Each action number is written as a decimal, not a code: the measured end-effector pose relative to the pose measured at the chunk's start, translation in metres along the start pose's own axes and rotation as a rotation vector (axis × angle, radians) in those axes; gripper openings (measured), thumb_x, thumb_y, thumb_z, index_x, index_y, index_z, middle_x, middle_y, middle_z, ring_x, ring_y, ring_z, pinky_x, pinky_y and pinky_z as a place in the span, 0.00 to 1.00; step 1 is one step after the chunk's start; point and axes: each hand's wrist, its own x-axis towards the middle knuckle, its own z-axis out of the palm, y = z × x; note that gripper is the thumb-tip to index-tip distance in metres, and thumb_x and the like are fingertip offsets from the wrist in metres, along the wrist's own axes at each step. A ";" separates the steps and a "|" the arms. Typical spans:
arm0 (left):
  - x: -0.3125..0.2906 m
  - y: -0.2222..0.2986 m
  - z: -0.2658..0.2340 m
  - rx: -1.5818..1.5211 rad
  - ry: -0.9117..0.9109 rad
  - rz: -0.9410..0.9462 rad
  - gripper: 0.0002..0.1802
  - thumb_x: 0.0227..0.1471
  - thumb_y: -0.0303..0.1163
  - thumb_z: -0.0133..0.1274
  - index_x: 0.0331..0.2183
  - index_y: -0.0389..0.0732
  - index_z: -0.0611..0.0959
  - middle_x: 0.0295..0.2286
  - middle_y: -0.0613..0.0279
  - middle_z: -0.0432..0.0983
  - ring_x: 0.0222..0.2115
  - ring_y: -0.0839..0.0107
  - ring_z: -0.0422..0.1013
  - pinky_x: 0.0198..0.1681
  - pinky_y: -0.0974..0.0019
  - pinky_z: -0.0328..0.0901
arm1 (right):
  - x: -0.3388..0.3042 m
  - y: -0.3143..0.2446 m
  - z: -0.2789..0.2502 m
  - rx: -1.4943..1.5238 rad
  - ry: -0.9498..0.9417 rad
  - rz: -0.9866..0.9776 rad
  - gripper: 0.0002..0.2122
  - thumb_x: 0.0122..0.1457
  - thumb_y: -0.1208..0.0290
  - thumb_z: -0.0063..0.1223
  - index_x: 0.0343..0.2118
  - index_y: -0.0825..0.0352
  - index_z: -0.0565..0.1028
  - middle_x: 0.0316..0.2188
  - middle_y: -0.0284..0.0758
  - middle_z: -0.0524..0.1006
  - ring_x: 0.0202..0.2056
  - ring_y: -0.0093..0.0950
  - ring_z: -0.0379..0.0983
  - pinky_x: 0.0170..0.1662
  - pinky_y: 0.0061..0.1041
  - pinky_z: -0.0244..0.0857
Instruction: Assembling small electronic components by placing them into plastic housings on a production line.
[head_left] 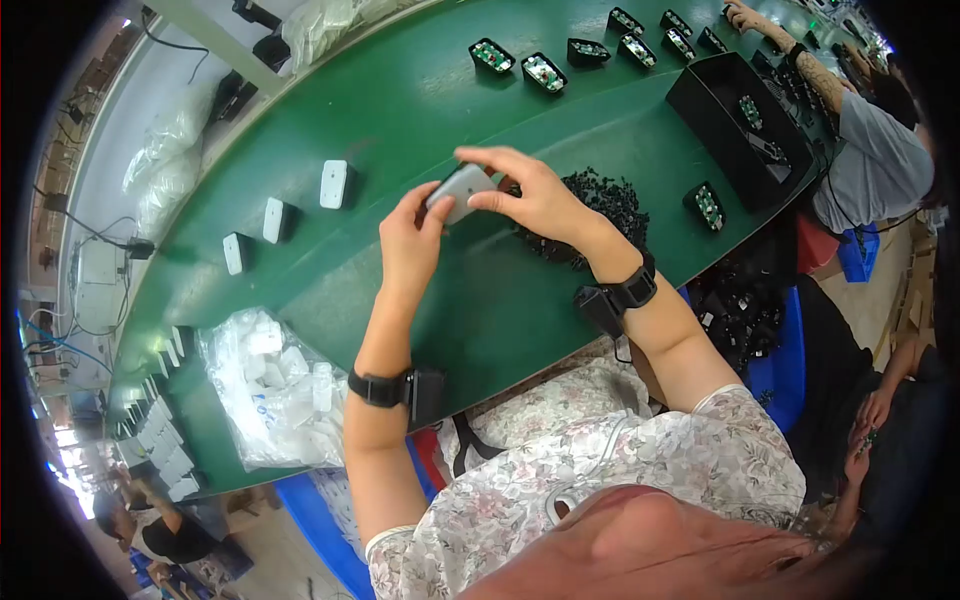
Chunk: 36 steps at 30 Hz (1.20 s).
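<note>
Workbench (480, 340) spreads green beneath the held case (464, 188), coworkers (878, 150) nearby.

This is looking like an electronics assembly workshop: a long green workbench (300, 270) is carrying open black housings (543, 73) with bare circuit boards at the far right, a heap of small black parts (615, 205) nearer in, and a clear bag of white pieces (270, 400) at the near left. Beside the near right edge a blue bin (793, 360) is holding dark components, while a co-worker (875, 150) is sitting farther along, reaching over the bench.
</note>
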 end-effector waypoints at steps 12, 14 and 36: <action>0.140 -0.047 -0.003 -0.082 -0.065 -0.426 0.19 0.55 0.38 0.49 0.32 0.27 0.79 0.21 0.56 0.78 0.16 0.77 0.71 0.17 0.78 0.62 | -0.002 -0.004 -0.072 -0.415 0.566 0.225 0.10 0.51 0.64 0.59 0.33 0.62 0.78 0.22 0.28 0.74 0.24 0.20 0.67 0.28 0.20 0.61; 0.142 -0.048 -0.011 0.080 -0.147 -0.499 0.20 0.55 0.41 0.50 0.30 0.29 0.79 0.19 0.57 0.78 0.13 0.77 0.68 0.14 0.77 0.60 | -0.006 -0.011 -0.069 -0.551 0.225 0.347 0.12 0.47 0.64 0.62 0.33 0.62 0.75 0.21 0.28 0.71 0.24 0.23 0.66 0.29 0.23 0.62; -0.172 0.006 -0.221 1.135 0.059 -0.244 0.07 0.45 0.26 0.52 0.27 0.40 0.84 0.30 0.56 0.77 0.35 0.56 0.70 0.39 0.60 0.65 | -0.009 -0.001 -0.049 -0.788 -0.295 0.372 0.12 0.47 0.67 0.60 0.26 0.65 0.68 0.20 0.33 0.70 0.23 0.31 0.66 0.28 0.28 0.59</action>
